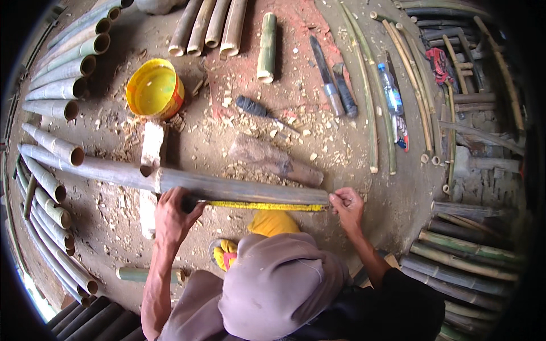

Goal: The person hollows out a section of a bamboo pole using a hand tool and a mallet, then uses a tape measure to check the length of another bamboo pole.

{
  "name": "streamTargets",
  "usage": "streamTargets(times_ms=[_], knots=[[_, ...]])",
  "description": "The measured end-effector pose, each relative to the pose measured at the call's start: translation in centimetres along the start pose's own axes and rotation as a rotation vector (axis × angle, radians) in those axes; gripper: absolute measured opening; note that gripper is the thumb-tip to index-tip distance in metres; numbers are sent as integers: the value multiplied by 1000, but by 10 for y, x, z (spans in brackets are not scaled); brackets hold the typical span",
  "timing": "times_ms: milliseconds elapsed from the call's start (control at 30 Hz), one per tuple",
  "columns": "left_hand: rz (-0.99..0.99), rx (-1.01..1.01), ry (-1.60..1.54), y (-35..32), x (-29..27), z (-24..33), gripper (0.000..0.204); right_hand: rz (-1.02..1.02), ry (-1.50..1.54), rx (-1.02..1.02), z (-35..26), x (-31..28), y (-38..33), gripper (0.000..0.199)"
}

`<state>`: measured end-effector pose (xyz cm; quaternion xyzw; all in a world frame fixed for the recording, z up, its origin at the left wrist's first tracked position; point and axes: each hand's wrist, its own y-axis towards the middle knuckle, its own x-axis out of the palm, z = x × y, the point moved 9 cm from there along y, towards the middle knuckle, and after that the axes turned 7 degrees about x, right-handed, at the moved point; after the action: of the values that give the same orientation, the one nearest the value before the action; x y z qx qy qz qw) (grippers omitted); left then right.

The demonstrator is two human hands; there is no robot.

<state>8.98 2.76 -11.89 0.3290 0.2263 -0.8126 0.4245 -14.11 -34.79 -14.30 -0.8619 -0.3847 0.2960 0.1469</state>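
A long grey bamboo pole (pixel 244 188) lies crosswise before me, resting on a pale wooden block (pixel 152 142) toward its left part. Along its near side stretches a yellow measuring tape (pixel 264 205). My left hand (pixel 175 215) is closed around the tape's left end, against the pole; a dark part shows between thumb and fingers, mostly hidden. At the pole's right end, my right hand (pixel 348 206) has its fingertips pinched where the tape ends. The exact fingertip contact is too small to make out.
A yellow bucket (pixel 154 90) stands beyond the pole. A machete (pixel 325 74), a dark-handled tool (pixel 253 106) and a short log (pixel 273 159) lie among wood chips. Bamboo lengths (pixel 60 88) line the left; a water bottle (pixel 389 88) and stacked bamboo (pixel 466 256) are right.
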Motion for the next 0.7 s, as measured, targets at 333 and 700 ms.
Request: streamTargets(times_ms=[333, 700], knots=[[153, -205, 133, -2, -71, -77, 49, 368, -1077, -697, -124, -17, 276, 48], [9, -432, 180, 2, -69, -90, 44, 303, -924, -500, -117, -34, 389, 60]])
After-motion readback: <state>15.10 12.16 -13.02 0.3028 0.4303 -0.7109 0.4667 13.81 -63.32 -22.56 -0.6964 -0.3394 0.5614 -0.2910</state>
